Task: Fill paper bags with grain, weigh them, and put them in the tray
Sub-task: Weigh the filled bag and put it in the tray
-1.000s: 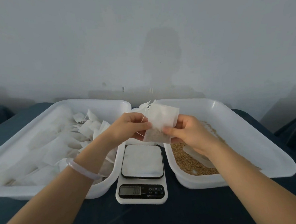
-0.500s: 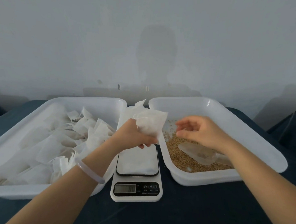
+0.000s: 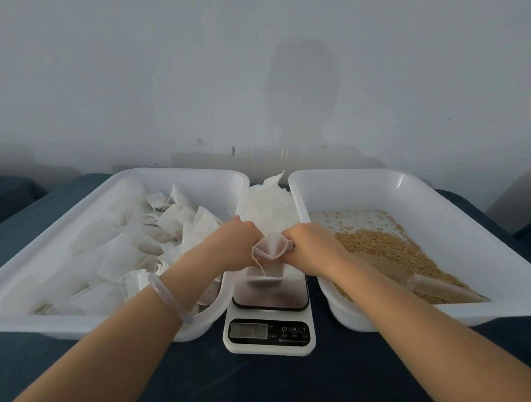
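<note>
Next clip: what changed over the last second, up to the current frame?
The right hand let go of the paper bag, swung toward the grain tray, then came back and pinches its rim again opposite the left hand. Both hands lowered the bag toward the scale. The tray of bags, grain tray, scoop and scale stayed put.

A small paper bag [image 3: 268, 250] is held just above the scale [image 3: 269, 328], its mouth pinched on either side by the left hand [image 3: 232, 243] and the right hand [image 3: 310, 244]. Left of the scale, a white tray [image 3: 194, 180] is seen heaped with white bags [image 3: 130, 255]. Right of the scale, grain [image 3: 385, 249] and a clear scoop [image 3: 434, 287] are seen in a second tray [image 3: 411, 173].
</note>
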The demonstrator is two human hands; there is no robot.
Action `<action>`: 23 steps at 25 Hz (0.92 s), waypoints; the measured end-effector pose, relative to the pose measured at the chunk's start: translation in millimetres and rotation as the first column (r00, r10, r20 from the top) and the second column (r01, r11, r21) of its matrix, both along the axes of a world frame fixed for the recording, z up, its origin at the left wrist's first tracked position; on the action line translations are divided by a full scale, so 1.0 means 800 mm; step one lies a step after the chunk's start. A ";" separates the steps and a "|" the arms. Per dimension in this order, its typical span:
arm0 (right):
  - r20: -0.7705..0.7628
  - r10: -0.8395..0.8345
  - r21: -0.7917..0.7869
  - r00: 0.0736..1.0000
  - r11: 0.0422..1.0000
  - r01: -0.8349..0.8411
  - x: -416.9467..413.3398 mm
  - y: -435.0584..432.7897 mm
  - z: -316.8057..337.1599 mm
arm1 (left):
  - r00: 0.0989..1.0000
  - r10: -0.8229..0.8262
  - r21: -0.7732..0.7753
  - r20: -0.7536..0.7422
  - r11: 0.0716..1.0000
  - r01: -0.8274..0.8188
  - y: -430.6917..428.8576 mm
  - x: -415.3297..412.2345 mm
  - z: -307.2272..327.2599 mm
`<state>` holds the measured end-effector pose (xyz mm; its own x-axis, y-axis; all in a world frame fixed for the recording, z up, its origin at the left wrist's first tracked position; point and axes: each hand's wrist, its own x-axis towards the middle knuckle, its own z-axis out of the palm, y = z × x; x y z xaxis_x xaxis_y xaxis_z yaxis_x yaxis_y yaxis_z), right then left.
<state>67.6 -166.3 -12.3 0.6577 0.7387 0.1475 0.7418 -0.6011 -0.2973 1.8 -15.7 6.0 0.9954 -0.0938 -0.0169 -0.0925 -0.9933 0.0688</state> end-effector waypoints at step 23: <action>-0.151 -0.022 0.038 0.988 0.999 0.028 0.008 0.001 -0.008 | 1.000 -0.002 -0.177 0.027 0.984 0.007 -0.005 0.011 -0.017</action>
<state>74.3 -165.5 -19.1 0.6929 0.7172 0.0740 0.6715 -0.6045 -0.4286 10.2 -19.5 -7.5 0.9949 -0.0975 0.0263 -0.1010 -0.9653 0.2408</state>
